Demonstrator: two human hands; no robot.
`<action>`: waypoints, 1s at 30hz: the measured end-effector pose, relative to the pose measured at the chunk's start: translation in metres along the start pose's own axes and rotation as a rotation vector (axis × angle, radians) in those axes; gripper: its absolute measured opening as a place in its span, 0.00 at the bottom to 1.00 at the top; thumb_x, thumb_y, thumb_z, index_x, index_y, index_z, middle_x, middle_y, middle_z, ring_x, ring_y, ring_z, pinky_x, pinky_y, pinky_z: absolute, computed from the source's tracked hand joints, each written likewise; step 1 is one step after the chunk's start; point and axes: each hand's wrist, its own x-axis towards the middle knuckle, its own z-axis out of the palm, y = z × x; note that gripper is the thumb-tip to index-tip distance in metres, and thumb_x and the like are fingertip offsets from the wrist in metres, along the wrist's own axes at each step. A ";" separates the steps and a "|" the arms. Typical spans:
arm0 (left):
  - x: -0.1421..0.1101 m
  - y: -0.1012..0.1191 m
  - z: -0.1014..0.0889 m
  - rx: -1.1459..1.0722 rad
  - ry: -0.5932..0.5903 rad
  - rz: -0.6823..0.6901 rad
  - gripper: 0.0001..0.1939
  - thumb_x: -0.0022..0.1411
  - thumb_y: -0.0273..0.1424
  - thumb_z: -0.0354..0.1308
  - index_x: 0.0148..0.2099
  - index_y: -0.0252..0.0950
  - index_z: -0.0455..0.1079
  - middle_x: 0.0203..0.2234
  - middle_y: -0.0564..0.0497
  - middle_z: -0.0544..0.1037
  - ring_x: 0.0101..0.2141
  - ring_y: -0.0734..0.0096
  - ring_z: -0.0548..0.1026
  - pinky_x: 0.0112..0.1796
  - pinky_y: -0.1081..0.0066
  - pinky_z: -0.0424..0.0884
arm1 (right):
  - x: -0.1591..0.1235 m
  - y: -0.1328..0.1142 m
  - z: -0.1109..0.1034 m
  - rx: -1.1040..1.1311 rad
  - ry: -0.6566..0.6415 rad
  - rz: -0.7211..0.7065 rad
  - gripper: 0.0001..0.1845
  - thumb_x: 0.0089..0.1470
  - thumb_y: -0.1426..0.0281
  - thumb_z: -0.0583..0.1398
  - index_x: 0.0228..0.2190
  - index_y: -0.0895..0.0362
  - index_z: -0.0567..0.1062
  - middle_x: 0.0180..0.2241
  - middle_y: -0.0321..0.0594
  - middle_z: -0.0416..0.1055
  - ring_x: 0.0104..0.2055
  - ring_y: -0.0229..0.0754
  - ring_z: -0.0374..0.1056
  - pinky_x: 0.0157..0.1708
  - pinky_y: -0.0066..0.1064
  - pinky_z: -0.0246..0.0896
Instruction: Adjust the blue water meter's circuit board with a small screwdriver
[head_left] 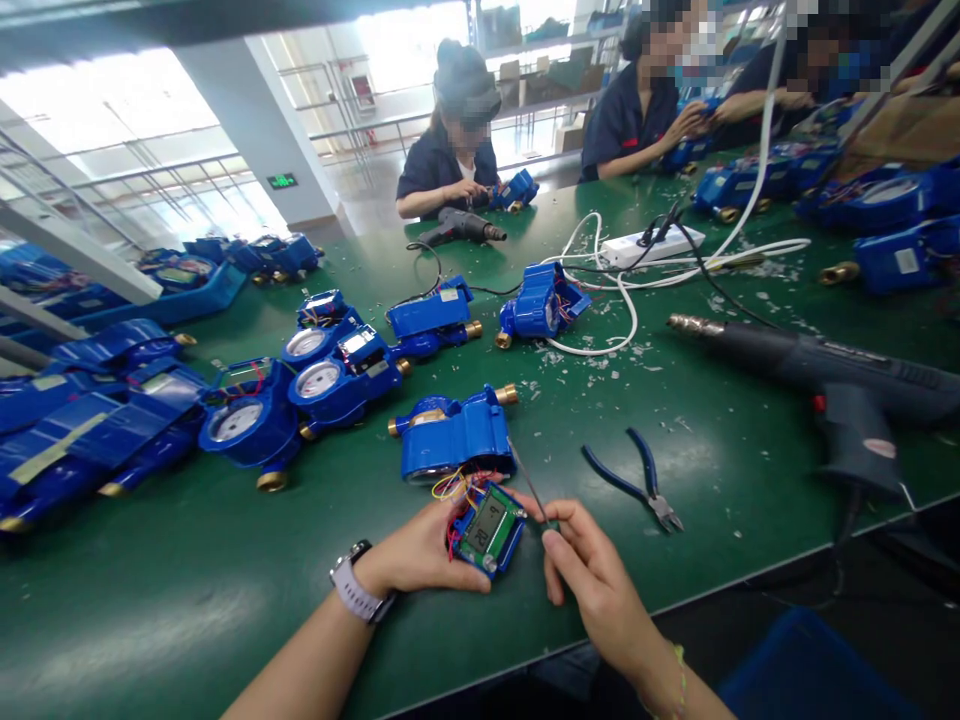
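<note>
My left hand [420, 555] grips a small blue module with a green LCD board [489, 528], joined by coloured wires to a blue water meter [454, 435] lying just behind it. My right hand [592, 575] is closed in a pinch on a thin metal tool [531, 485], a probe or tweezers, whose tip points up toward the meter. A watch sits on my left wrist. Both hands are near the table's front edge.
Blue-handled pliers [641, 485] lie to the right, a dark heat gun [832, 385] beyond them. Several blue meters [330, 375] crowd the left and middle of the green table [150, 600]. A white power strip [652, 245] with cables and plastic scraps lies further back. Three seated people work opposite.
</note>
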 end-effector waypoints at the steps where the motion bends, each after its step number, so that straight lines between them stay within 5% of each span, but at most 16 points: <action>1: 0.000 -0.001 -0.001 0.004 -0.006 -0.004 0.46 0.52 0.41 0.70 0.66 0.35 0.52 0.60 0.38 0.66 0.61 0.50 0.63 0.62 0.54 0.54 | -0.001 0.000 0.000 0.008 0.003 -0.002 0.23 0.63 0.49 0.55 0.42 0.56 0.63 0.17 0.25 0.57 0.19 0.34 0.54 0.22 0.25 0.52; 14: -0.006 -0.022 0.000 -0.478 -0.095 0.032 0.45 0.47 0.34 0.75 0.63 0.41 0.56 0.59 0.39 0.66 0.60 0.49 0.63 0.60 0.49 0.54 | -0.008 -0.022 0.002 -0.007 -0.044 0.032 0.24 0.62 0.48 0.55 0.42 0.57 0.65 0.17 0.27 0.58 0.21 0.36 0.55 0.22 0.24 0.55; 22: -0.004 -0.015 -0.001 -0.353 -0.083 0.071 0.44 0.50 0.34 0.72 0.65 0.40 0.55 0.60 0.39 0.65 0.61 0.51 0.63 0.61 0.53 0.54 | -0.006 -0.013 0.000 -0.004 -0.042 0.021 0.20 0.64 0.52 0.55 0.42 0.56 0.65 0.19 0.27 0.59 0.20 0.34 0.55 0.23 0.24 0.55; 26: -0.004 -0.011 0.001 -0.131 0.005 0.035 0.44 0.49 0.35 0.72 0.64 0.38 0.55 0.61 0.38 0.64 0.61 0.49 0.62 0.61 0.52 0.54 | -0.006 -0.010 -0.002 0.004 -0.027 0.005 0.17 0.65 0.54 0.55 0.43 0.56 0.66 0.36 0.39 0.70 0.21 0.30 0.56 0.22 0.24 0.56; 30: -0.005 -0.008 0.003 0.010 0.060 -0.023 0.45 0.49 0.36 0.71 0.63 0.35 0.53 0.60 0.36 0.64 0.60 0.47 0.62 0.61 0.50 0.54 | -0.006 -0.010 -0.006 -0.002 -0.013 -0.015 0.14 0.65 0.56 0.55 0.41 0.55 0.67 0.51 0.45 0.65 0.21 0.27 0.56 0.23 0.25 0.58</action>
